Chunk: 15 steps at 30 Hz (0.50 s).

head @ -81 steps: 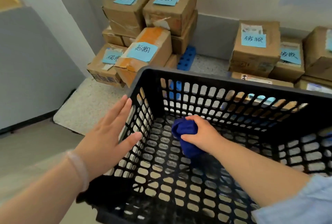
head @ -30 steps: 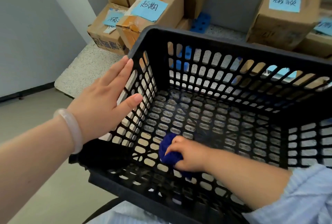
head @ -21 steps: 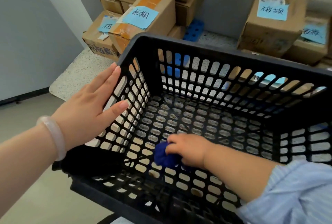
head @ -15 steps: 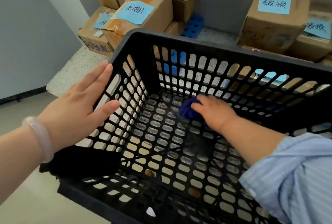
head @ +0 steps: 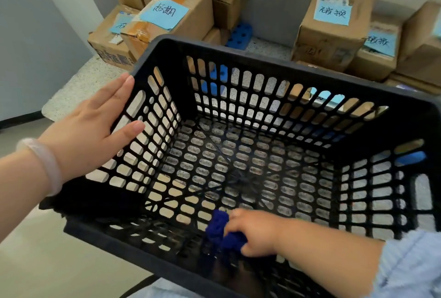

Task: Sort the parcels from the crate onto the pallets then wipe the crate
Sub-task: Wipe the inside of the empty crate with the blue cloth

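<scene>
The black slotted plastic crate (head: 274,68) fills the middle of the view and holds no parcels. My left hand (head: 95,130) lies flat with straight fingers against the outside of its left wall. My right hand (head: 255,233) is inside, low against the near wall, and grips a bunched dark blue cloth (head: 219,228). Cardboard parcels with blue paper labels are stacked at the back left (head: 176,8) and at the back right (head: 334,25).
A blue plastic pallet (head: 239,32) shows between the two stacks, by the grey wall base. Speckled flooring lies under the parcels, and plain pale floor runs along the left and near side. A grey wall stands close on the left.
My right hand has swept the blue cloth from the middle of the crate floor back to the near wall. My left hand stays pressed on the left wall.
</scene>
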Available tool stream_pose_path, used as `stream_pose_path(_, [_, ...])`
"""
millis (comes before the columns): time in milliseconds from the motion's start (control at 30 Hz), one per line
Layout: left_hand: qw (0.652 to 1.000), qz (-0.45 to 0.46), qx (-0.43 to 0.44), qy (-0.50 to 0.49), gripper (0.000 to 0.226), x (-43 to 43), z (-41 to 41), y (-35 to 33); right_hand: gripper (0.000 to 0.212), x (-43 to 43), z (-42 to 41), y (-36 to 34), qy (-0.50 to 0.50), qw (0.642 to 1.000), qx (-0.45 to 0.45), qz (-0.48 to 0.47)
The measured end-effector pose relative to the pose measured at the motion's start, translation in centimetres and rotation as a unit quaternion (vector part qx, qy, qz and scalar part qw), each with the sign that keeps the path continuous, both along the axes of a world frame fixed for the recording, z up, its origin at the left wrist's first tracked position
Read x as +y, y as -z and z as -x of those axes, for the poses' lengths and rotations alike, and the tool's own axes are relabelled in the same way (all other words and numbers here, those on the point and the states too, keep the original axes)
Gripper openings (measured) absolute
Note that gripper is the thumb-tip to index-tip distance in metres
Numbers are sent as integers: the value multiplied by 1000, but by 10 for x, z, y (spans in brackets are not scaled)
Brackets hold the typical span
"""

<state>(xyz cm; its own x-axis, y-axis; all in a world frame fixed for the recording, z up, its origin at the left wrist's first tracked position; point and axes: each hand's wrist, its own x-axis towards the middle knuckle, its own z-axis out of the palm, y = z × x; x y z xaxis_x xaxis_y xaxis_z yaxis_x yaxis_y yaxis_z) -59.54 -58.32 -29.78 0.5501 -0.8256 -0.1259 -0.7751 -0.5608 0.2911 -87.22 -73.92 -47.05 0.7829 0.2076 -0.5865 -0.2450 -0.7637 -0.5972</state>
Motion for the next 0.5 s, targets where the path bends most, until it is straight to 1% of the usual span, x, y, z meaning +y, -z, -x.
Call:
stream_pose_path(33, [1000, 0, 0, 5, 72, 1, 0, 0, 45, 1, 0, -2, -12, 1000, 15, -4])
stream_pose_path(100, [1000, -4, -4, 13, 67, 3, -2, -1, 47, -7, -5, -6, -41, 999, 22, 19])
stream_pose_path(167, [1000, 2, -11, 19, 63, 5, -4, 1, 49, -23, -13, -14, -77, 994, -9, 81])
stream_pose_path(200, [1000, 5, -10, 21, 60, 4, -3, 1, 49, -31, -17, -19, -80, 990, -33, 115])
stream_pose_path(267, [1000, 13, -2, 17, 59, 2, -1, 2, 46, -55, -24, -24, -60, 977, -83, 187])
stream_pose_path(333, [1000, 23, -2, 18, 60, 2, -2, 3, 37, -85, -28, -25, -25, 955, -133, 263])
stream_pose_path(367, [999, 27, -5, 20, 59, 3, -4, 5, 37, -102, -28, -25, 2, 944, -147, 295])
stream_pose_path(433, [999, 32, -2, 12, 61, 5, -9, 10, 33, -131, -21, -25, 56, 917, -120, 377])
stream_pose_path(500, [999, 40, -4, 7, 68, 6, -13, 14, 44, -145, -11, -23, 86, 903, -71, 415])
